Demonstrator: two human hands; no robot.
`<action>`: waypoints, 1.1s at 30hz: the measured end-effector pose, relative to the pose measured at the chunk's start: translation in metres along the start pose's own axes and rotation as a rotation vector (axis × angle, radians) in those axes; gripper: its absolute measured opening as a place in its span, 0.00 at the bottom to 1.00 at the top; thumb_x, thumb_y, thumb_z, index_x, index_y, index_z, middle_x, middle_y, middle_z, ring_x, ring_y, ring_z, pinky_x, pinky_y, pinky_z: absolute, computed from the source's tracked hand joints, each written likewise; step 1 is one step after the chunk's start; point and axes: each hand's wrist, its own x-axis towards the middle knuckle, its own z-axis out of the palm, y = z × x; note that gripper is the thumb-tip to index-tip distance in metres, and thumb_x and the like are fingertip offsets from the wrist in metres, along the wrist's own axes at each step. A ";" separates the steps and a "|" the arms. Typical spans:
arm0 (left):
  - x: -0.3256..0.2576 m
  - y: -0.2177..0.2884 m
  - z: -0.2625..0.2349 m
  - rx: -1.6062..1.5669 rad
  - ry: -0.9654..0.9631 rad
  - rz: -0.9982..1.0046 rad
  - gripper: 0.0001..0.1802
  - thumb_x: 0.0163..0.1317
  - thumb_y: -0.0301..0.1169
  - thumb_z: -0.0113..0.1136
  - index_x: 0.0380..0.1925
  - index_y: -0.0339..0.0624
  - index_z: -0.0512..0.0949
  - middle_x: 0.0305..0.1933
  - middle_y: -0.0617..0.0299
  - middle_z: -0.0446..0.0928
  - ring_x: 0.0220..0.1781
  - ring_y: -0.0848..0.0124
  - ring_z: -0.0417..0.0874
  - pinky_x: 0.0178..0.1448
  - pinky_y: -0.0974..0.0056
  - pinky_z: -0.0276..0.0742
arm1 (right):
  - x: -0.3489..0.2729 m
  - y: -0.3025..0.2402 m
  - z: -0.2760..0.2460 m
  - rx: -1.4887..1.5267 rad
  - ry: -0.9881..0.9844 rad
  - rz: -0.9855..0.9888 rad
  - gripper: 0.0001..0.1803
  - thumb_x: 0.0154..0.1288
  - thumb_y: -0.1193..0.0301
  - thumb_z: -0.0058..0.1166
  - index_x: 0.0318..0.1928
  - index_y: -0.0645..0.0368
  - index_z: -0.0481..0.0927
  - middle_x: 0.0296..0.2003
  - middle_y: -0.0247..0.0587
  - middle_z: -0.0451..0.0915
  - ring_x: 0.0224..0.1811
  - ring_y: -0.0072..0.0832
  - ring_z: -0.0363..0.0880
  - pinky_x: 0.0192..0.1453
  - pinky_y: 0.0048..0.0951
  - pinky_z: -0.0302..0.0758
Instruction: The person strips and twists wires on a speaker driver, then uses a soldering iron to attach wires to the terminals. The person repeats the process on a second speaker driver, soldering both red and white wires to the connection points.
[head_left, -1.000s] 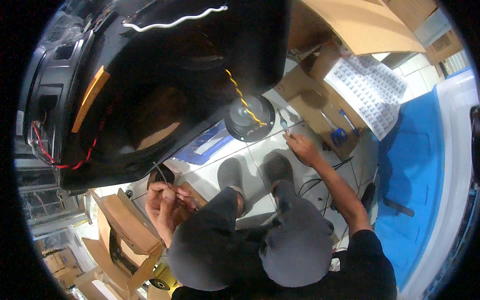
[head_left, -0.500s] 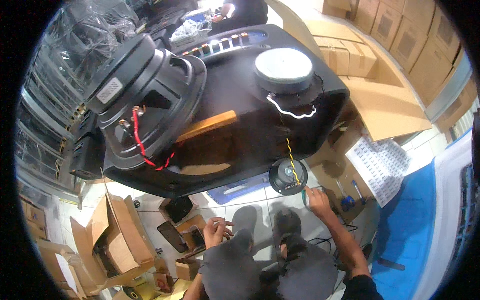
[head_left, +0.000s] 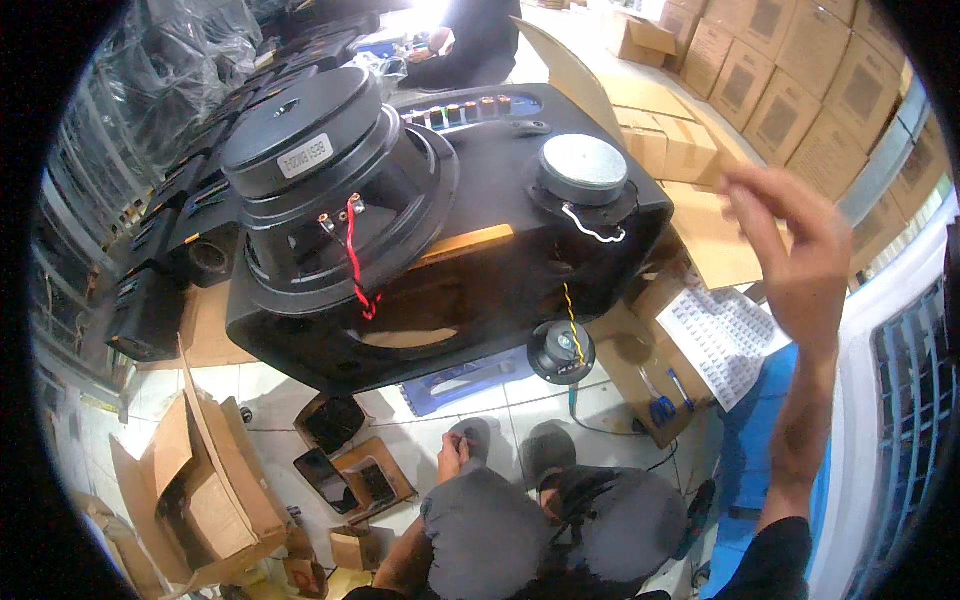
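My right hand [head_left: 797, 245] is raised at the right, fingers bent and apart with nothing visible in them, above the cardboard. Beside my left knee, my left hand [head_left: 455, 453] has its fingers curled together; whatever they hold is too small to name. In front of me is a black speaker cabinet [head_left: 620, 265]. A large woofer [head_left: 300, 165] with a red wire leans on its top, and a silver-backed driver [head_left: 583, 170] with a white wire lies there too. A small driver [head_left: 560, 352] hangs by a yellow-black wire. Just below it is a green-handled corded tool [head_left: 573, 400].
An open carton [head_left: 215, 480] and small boxes lie at the left, with a phone [head_left: 325, 480]. Blue-handled tools [head_left: 662, 410] rest on cardboard beside a printed sheet [head_left: 725, 345]. Stacked cartons [head_left: 800, 80] fill the back right. A person [head_left: 470, 45] is at the far side.
My right hand has let go of the green-handled tool by the small driver and swung up to the right. My left hand has moved forward and closed. The view has shifted.
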 end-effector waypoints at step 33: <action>-0.007 0.007 -0.023 -0.014 0.174 -0.301 0.11 0.72 0.32 0.52 0.50 0.39 0.69 0.37 0.52 0.85 0.35 0.64 0.86 0.42 0.62 0.79 | -0.234 0.003 0.067 0.642 -0.191 1.091 0.17 0.71 0.67 0.51 0.41 0.73 0.83 0.31 0.50 0.85 0.32 0.30 0.82 0.41 0.30 0.77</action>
